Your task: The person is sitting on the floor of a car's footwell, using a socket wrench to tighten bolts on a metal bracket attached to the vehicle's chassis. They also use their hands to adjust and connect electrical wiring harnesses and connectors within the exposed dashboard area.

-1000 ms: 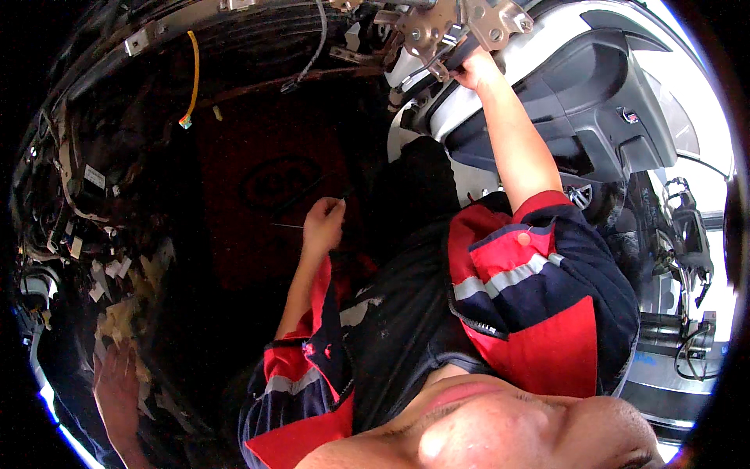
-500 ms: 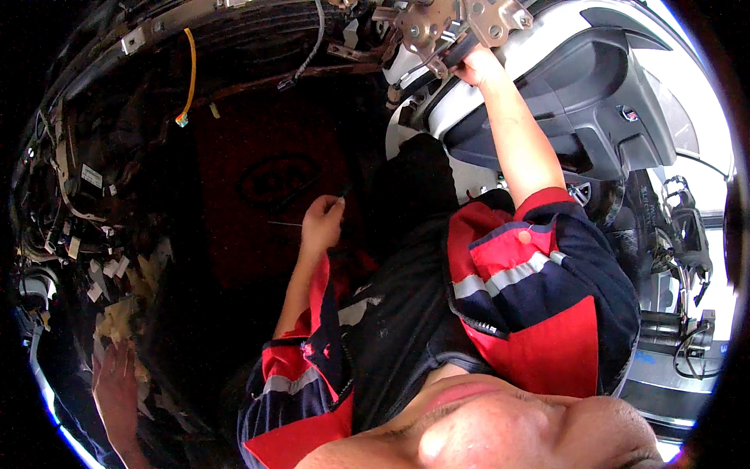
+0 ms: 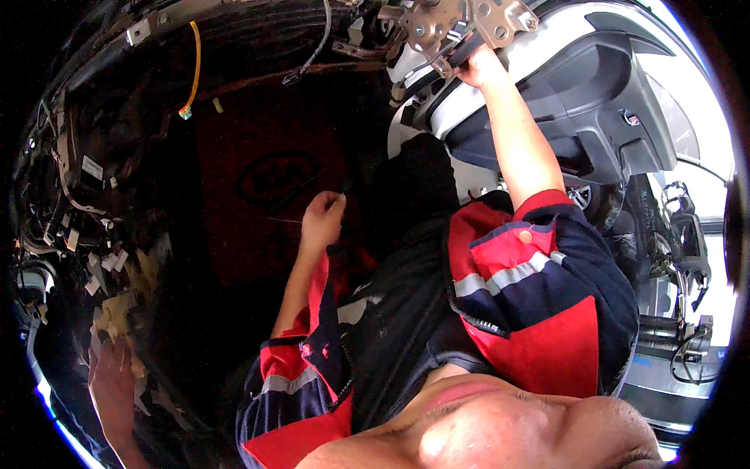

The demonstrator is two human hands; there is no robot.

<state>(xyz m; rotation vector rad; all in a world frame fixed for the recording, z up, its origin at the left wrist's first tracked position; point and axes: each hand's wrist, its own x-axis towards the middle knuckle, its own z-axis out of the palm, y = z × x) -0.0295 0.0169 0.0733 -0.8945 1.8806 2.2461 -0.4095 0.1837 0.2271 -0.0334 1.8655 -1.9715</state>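
Note:
My left hand (image 3: 325, 213) is pinched over the dark red floor mat (image 3: 226, 156), with a small dark item at its fingertips that I cannot make out; a thin pale rod lies across the view just left of it. My right hand (image 3: 480, 69) reaches up and is closed on a black part (image 3: 466, 48) just beneath a metal bracket (image 3: 428, 31) with holes and wires. Its fingertips are partly hidden by that assembly.
Another person's hand (image 3: 111, 379) is at the lower left beside exposed wiring (image 3: 72, 205). A yellow cable (image 3: 193, 66) hangs above the mat. A dark door panel (image 3: 578, 94) is at the right, with a black mechanical assembly (image 3: 687, 234) below it.
My left hand has shifted slightly upward while still pinched. My right hand stays at the bracket. The other person's hand has moved a little leftward.

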